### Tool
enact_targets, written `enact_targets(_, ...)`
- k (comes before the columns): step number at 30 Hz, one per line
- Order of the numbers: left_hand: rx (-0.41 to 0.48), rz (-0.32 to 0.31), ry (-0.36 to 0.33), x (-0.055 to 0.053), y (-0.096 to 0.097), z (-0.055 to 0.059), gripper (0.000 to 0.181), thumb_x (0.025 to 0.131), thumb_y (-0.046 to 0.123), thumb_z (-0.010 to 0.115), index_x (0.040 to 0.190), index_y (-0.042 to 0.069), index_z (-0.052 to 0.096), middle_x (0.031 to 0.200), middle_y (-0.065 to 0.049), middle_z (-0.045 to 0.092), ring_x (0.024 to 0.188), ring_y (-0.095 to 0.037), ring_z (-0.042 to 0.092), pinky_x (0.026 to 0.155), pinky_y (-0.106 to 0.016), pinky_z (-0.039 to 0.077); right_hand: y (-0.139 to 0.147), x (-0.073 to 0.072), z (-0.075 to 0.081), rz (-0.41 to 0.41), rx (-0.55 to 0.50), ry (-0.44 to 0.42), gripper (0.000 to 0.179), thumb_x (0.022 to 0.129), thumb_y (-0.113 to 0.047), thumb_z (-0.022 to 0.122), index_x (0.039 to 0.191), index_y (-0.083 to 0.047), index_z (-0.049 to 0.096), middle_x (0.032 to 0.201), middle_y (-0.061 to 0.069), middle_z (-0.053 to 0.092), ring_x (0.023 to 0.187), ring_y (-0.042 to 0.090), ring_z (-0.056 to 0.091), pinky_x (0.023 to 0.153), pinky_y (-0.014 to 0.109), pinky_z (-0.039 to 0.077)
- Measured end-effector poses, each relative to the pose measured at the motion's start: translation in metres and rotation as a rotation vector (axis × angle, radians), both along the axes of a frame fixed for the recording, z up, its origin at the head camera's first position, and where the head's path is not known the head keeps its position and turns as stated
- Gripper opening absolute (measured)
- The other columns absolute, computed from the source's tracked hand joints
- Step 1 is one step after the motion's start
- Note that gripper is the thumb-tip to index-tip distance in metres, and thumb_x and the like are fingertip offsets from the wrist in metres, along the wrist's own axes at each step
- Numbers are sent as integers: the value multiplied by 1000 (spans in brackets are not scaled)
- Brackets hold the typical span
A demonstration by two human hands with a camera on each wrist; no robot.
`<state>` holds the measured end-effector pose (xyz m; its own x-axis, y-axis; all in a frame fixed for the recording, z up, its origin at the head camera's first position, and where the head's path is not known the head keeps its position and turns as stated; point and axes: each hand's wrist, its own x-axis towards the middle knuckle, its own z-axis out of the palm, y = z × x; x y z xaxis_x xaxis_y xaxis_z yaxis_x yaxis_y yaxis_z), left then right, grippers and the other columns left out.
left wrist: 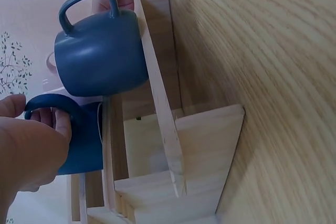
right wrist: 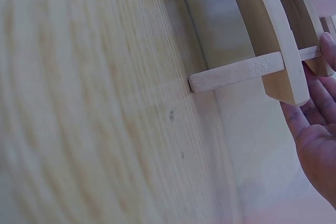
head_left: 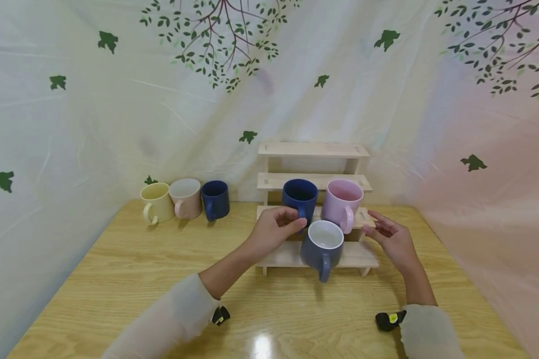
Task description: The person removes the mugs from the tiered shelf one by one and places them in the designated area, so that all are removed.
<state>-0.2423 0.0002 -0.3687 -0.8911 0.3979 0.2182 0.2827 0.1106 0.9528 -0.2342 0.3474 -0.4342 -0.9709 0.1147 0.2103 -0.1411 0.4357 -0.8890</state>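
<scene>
In the head view, my left hand [head_left: 273, 230] pinches the handle of a dark blue mug [head_left: 296, 199] on the second step from the bottom of a wooden tiered shelf [head_left: 278, 255]. The left wrist view shows the thumb and fingers around that handle [left wrist: 58, 101]. Beside this mug stands a pink mug [head_left: 343, 197], handle facing front. A grey-blue mug [head_left: 319, 252] with a white inside sits on the lowest step. At the shelf's right end, my right hand [head_left: 394, 244] holds the end of the second step, thumb and fingers about its edge.
To the left on the wooden table [head_left: 161, 279] stand a yellow mug [head_left: 158, 202], a pale pink mug with a white inside [head_left: 186, 199] and another dark blue mug [head_left: 216, 199]. A leaf-patterned curtain [head_left: 197, 129] hangs behind. The upper two shelf steps rise at the back.
</scene>
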Motion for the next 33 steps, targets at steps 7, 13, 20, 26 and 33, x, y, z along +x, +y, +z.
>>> enact_targets(7, 99, 46, -7, 3, 7, -4, 23, 95, 22, 77, 102, 1, 72, 94, -5, 72, 83, -13, 63, 78, -24, 55, -1, 3, 3, -2, 0, -4, 62, 95, -35, 75, 148, -11, 55, 103, -8, 74, 93, 1, 67, 80, 12, 53)
enact_targets(13, 116, 89, 2, 9, 11, -3, 20, 96, 20, 75, 97, 1, 70, 90, -2, 69, 81, -13, 59, 74, -25, 50, 0, 2, 2, 3, 12, 5, 61, 95, -35, 75, 149, -11, 55, 105, -6, 74, 94, 1, 66, 80, 12, 53)
enact_targets(20, 124, 153, -43, 13, 13, -1, 15, 97, 16, 69, 94, 2, 67, 84, -2, 67, 76, -13, 56, 65, -25, 43, -1, 2, 2, 10, 11, 16, 61, 96, -33, 74, 148, -10, 55, 104, -7, 74, 93, 1, 66, 80, 12, 53)
enact_targets(26, 154, 189, -47, 13, 11, -3, 14, 97, 14, 65, 92, 1, 66, 84, -5, 67, 76, -15, 56, 68, -27, 45, -1, 2, 2, 0, 5, -1, 61, 95, -35, 74, 149, -11, 55, 102, -11, 73, 94, 1, 66, 80, 12, 53)
enact_targets(33, 135, 164, -48, 13, 1, -3, 19, 102, 20, 62, 95, 3, 64, 89, -7, 68, 81, -18, 58, 70, -28, 46, -2, 3, 2, 0, 13, 1, 61, 95, -35, 74, 148, -11, 55, 103, -11, 73, 93, 2, 66, 80, 12, 53)
